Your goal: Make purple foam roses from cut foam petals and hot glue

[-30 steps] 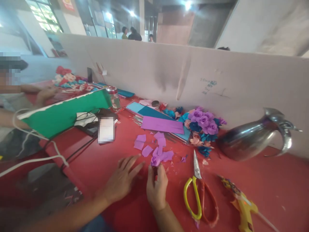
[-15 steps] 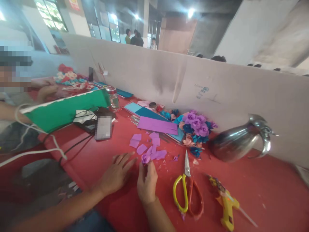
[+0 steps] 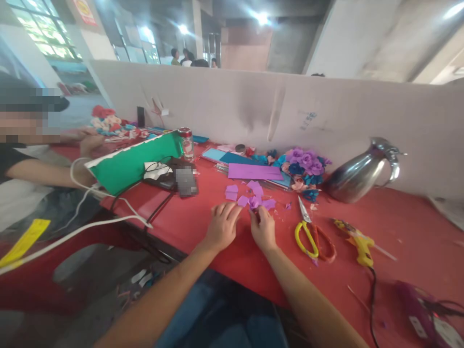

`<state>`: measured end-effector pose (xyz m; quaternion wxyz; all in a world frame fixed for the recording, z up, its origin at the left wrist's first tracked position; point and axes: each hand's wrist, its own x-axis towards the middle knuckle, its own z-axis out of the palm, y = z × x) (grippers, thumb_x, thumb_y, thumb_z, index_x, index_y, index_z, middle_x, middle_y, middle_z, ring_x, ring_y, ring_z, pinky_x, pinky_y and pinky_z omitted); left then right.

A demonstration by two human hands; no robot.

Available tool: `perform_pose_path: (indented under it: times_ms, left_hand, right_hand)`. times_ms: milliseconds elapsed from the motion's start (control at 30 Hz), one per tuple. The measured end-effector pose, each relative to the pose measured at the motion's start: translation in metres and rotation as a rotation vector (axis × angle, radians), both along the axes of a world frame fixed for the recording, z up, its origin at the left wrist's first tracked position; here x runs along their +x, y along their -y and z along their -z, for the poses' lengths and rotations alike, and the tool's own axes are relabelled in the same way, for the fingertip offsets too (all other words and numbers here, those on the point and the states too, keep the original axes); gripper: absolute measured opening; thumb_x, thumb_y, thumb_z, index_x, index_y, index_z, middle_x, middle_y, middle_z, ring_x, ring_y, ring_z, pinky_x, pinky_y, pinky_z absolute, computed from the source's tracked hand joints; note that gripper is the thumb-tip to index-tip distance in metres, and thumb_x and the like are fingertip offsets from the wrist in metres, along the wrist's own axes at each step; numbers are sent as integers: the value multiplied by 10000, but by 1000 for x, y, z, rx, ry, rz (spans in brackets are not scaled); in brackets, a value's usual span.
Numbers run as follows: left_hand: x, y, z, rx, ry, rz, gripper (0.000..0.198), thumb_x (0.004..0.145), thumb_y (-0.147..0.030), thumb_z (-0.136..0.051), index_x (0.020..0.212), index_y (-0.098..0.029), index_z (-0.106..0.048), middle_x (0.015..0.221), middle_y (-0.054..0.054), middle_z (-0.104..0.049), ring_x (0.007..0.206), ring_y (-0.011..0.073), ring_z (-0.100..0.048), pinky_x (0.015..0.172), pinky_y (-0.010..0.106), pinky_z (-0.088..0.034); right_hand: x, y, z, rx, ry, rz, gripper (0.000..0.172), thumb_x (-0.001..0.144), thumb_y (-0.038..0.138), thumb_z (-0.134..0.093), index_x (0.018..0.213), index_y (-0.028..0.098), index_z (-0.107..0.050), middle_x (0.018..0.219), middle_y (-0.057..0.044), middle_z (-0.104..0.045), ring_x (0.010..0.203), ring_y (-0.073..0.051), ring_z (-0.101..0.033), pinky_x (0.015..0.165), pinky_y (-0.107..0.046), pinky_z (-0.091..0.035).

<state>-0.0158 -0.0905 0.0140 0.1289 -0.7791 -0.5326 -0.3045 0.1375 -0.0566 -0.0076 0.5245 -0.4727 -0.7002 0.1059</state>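
My right hand (image 3: 264, 228) pinches a small purple paper flower (image 3: 254, 203) upright between thumb and fingers. Just left of it, my left hand (image 3: 222, 226) lies low over the red table with its fingers stretched out, the tips close to a loose purple paper petal (image 3: 242, 201). Whether they touch that petal I cannot tell. Several more cut petals lie around, among them one petal (image 3: 231, 192) farther left and another petal (image 3: 255, 187) behind the flower. A purple paper strip (image 3: 255, 171) rests beyond them on blue sheets.
Scissors (image 3: 306, 232) and a yellow glue gun (image 3: 360, 244) lie to the right. Behind them leans a metal jug (image 3: 358, 171). Finished paper flowers (image 3: 304, 162) are heaped by the partition (image 3: 203, 101). A green box (image 3: 136, 164) and jar (image 3: 186, 145) stand left, near a seated person's arm (image 3: 43, 171).
The view has shifted, so hands and table appear farther right and more of the near side shows. My left hand still stays beside the flower, and my right hand still holds it.
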Motion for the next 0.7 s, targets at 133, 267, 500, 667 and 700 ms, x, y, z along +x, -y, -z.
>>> perform_pose_path:
  times_ms: [133,267,500,667,700]
  left_hand:
    - [-27,2,-1,25,156,-127,208,871,-177,-499,981,-192,-675,989,103,-694,1013,267,-540,880,417,-366]
    - [-62,0,1,-96,247,-175,164,867,-195,-523,786,-198,-665,805,67,-695,812,215,-594,780,345,-410]
    - [-21,-26,9,-238,456,48,192,881,-274,-549,810,-201,-711,835,67,-727,791,188,-648,752,294,-459]
    - [14,-45,9,-339,742,268,158,817,-293,-638,882,-194,-743,858,68,-735,742,174,-659,691,274,-498]
    - [15,-46,8,-356,771,299,164,804,-305,-652,877,-190,-744,847,62,-731,742,172,-656,688,270,-499]
  right_hand:
    - [1,0,2,17,63,31,176,918,315,-423,824,206,-526,686,-15,-562,619,-155,-514,596,-251,-371]
    - [2,-2,3,13,58,59,167,904,304,-433,795,204,-511,643,6,-524,568,-141,-472,566,-244,-341]
    - [1,-5,0,18,15,5,159,875,289,-464,744,204,-496,618,20,-498,552,-129,-458,565,-236,-355]
    - [2,-5,-1,-43,-56,-28,133,850,279,-474,738,209,-484,594,28,-506,525,-123,-467,539,-227,-371]
    - [2,-5,-1,-66,-76,-36,118,843,274,-473,746,209,-488,597,27,-519,521,-123,-475,534,-226,-375]
